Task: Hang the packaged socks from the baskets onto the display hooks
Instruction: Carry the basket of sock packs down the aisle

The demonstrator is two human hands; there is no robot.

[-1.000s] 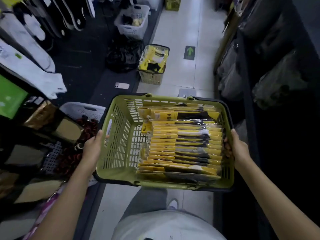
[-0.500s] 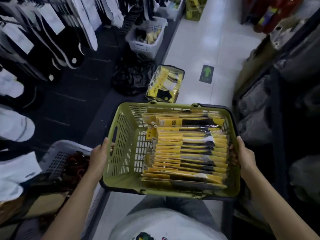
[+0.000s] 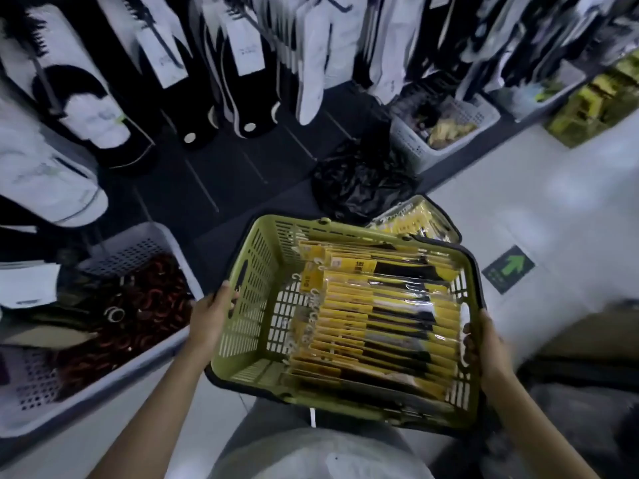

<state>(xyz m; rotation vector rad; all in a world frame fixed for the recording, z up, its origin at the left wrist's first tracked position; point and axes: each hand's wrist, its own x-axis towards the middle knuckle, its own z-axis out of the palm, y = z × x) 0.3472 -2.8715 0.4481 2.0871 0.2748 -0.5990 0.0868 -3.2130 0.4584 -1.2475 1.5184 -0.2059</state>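
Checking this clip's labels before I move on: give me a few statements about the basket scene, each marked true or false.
1. The left grip and right grip hold the green basket at opposite ends. True.
2. The green basket is empty. False: yellow sock packs lie stacked in it.
3. A green arrow marks the floor right of the green basket. True.
4. The white basket at left holds yellow packs. False: red and dark items lie in it.
5. One grip pinches a sock pack. False: both hold only the green basket.
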